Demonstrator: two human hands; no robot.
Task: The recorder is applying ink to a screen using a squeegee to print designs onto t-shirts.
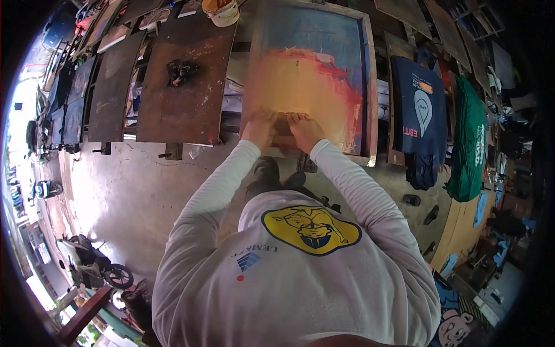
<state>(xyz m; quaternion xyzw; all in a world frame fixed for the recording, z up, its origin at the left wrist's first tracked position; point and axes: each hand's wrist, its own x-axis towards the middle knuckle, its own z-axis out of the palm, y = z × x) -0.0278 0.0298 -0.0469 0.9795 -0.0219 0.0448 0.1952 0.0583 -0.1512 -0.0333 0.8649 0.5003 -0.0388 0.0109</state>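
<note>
A wooden-framed printing screen (365,87) lies in front of me, its blue mesh smeared with peach and red ink (289,78). Across its lower middle is a brown squeegee (282,124), touching the mesh. My left hand (258,128) is closed on the squeegee's left part, slightly blurred, and my right hand (306,128) grips its right part with fingers curled over the top edge. Their undersides are hidden.
Left are dark boards (112,87), one bearing a crumpled black item (180,72). A bucket (219,13) sits behind. Right are navy (419,107) and green garments (468,139) on boards. A concrete floor (139,191) and motorbike (87,263) show lower left.
</note>
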